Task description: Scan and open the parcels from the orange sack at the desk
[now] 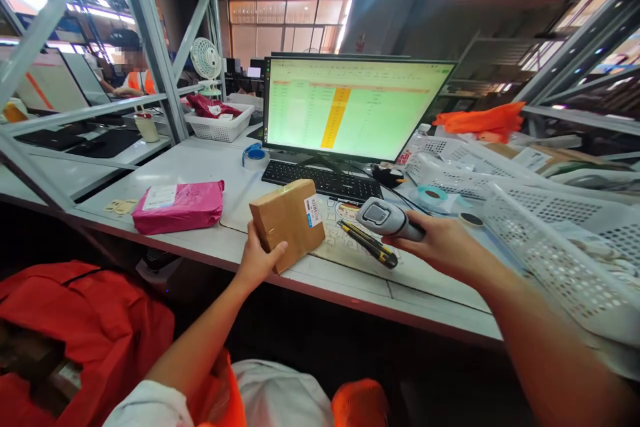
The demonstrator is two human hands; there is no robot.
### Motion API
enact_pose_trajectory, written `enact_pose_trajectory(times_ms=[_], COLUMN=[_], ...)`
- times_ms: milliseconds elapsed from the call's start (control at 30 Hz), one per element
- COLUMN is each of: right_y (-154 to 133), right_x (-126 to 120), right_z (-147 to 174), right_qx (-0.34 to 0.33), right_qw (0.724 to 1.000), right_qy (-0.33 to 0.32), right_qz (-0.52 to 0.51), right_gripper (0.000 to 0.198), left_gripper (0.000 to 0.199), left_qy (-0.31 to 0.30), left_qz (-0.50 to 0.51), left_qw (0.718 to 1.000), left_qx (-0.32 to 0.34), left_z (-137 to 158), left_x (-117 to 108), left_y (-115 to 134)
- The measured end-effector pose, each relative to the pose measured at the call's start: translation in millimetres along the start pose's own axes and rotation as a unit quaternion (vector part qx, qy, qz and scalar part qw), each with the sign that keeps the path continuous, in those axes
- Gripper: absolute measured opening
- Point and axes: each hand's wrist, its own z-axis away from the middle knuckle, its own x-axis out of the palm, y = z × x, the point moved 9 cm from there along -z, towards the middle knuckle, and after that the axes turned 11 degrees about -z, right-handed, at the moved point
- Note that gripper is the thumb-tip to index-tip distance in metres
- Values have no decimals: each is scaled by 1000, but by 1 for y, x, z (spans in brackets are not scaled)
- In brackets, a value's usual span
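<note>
My left hand [262, 255] grips a brown cardboard box [289, 221] by its near left side, holding it tilted at the table's front edge. A white barcode label [313, 211] with a blue patch shows on the box's right part. In my right hand [440, 237] is a grey barcode scanner [387, 218], its head pointing left toward the box, with a gap between them. Just below the scanner, a black and yellow utility knife [369, 245] lies on the mat. A pink parcel [179, 205] with a white label rests left of the box.
A monitor [350, 107] showing a spreadsheet stands behind a black keyboard [320, 177]. Blue tape [255, 156] lies left of it. White baskets [565, 260] crowd the right side. A red bag [85, 340] sits below left. Another person [135, 70] is at the far left.
</note>
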Motion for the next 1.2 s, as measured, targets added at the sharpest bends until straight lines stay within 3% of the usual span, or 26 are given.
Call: enact_pose_trajectory(times_ms=[167,233,333,433,533,600,700,767,867,1000,1200], right_y=[103,131,150,141,106,89,81,84,94,111,121], right_x=[38,52,61,44,21,34,71,85,99,115,121], right_z=[-18,-14,-9,-19,-56,-91,-136,-155,-170,-184,-205], right_qx=[158,205,255,265,188,140,128,139,168,198,184], right_qw=[980,967,952,947,960,979,990,988,982,976,977], right_qy=[32,29,12,46,143,106,12,17,21,-29,-72], right_qz=[114,146,171,173,153,107,66,71,83,86,80], right_gripper=[55,59,58,61,59,52,43,47,51,39,48], left_gripper=[76,74,68,67,66,65,64,65,67,67,64], left_qy=[-2,8,11,6,9,11,11,12,11,3,9], left_qz=[37,55,75,107,109,97,88,88,86,85,73], left_qw=[999,998,997,993,992,994,994,994,994,994,996], left_qx=[-9,-13,-35,-55,-59,-55,-55,-58,-61,-65,-53], left_z=[-17,-29,-42,-46,-45,-44,-44,-44,-44,-43,-43], left_x=[-16,-29,-41,-42,-42,-43,-44,-45,-45,-43,-45], left_y=[-12,-17,-28,-40,-45,-45,-43,-42,-42,-43,-44])
